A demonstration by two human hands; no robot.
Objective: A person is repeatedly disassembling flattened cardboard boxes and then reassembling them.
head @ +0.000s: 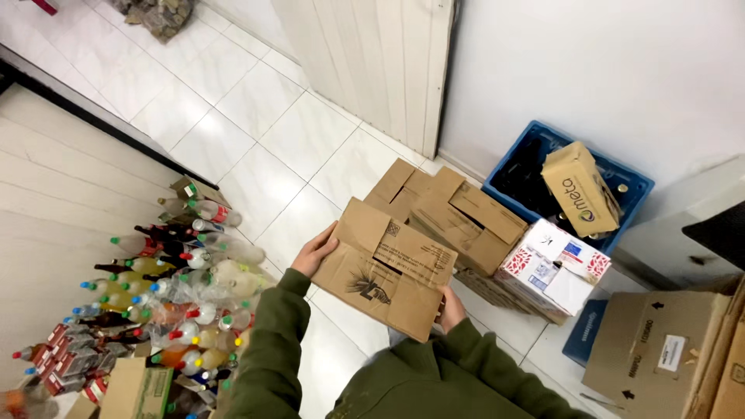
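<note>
Holding a flattened brown cardboard box [384, 268] at the lower centre of the frame, the person kept it level between both hands, one on each opposite edge, apparently to stop the loose flaps from sagging. The left hand [314, 252] gripped the left edge, fingers curled over the top. The right hand [450, 309] clasped the lower right corner, mostly hidden behind the board. Green sleeves [268, 349] filled the bottom of the frame. At lower left stood a crowd of plastic bottles [182, 299] with coloured caps, packed against the wall. Just beyond the held box, more flattened cartons [458, 213] lay stacked on the white tiled floor [256, 132]. Further right sat a white and red printed box [552, 268], and behind it a blue crate [535, 147] bearing a small brown carton [580, 190].
</note>
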